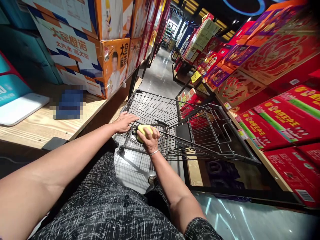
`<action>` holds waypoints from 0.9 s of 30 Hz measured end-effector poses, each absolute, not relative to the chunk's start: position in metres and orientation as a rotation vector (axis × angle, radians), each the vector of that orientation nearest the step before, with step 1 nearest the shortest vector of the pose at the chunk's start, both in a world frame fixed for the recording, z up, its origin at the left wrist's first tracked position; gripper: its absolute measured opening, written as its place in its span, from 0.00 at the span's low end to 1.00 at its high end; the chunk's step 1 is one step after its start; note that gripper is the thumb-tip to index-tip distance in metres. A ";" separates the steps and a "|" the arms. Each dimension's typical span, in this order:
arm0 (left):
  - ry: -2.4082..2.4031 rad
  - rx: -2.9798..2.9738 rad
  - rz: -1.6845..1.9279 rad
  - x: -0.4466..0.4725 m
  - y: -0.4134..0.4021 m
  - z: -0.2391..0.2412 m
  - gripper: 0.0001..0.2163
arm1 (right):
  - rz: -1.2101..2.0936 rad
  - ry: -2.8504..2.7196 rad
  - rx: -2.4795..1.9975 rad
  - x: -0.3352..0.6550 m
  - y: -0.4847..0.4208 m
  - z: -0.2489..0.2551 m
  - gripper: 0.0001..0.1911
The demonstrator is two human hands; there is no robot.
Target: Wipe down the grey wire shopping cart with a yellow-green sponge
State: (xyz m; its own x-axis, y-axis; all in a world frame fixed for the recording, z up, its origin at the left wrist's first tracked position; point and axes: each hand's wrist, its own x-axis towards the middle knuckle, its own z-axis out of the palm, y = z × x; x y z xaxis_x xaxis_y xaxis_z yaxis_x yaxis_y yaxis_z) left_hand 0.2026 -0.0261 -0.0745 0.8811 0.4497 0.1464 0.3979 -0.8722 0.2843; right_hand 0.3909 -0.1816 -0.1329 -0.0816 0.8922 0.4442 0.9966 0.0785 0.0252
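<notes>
A wire shopping cart (160,105) stands tilted in the view just ahead of my body. My left hand (123,122) rests at the cart's near left edge, fingers stretched out, with nothing seen in it. Close beside it, my right hand (150,139) is closed around a yellow cloth (145,129), pressed at the cart's near rim. Under the cloth, part of the rim and a small black fitting (134,130) are partly covered. A thin bracelet sits on my right wrist.
Orange and white drink cartons (116,68) are stacked on a wooden shelf (75,123) at left, near a blurred dark blue object (70,103). Red boxes (271,121) fill the shelves at right, close to the cart. A shiny-floored aisle (162,71) runs ahead.
</notes>
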 end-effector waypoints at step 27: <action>1.007 2.775 0.307 0.223 -0.033 -0.070 0.36 | -0.932 -1.528 -1.850 0.453 -0.223 -0.072 0.27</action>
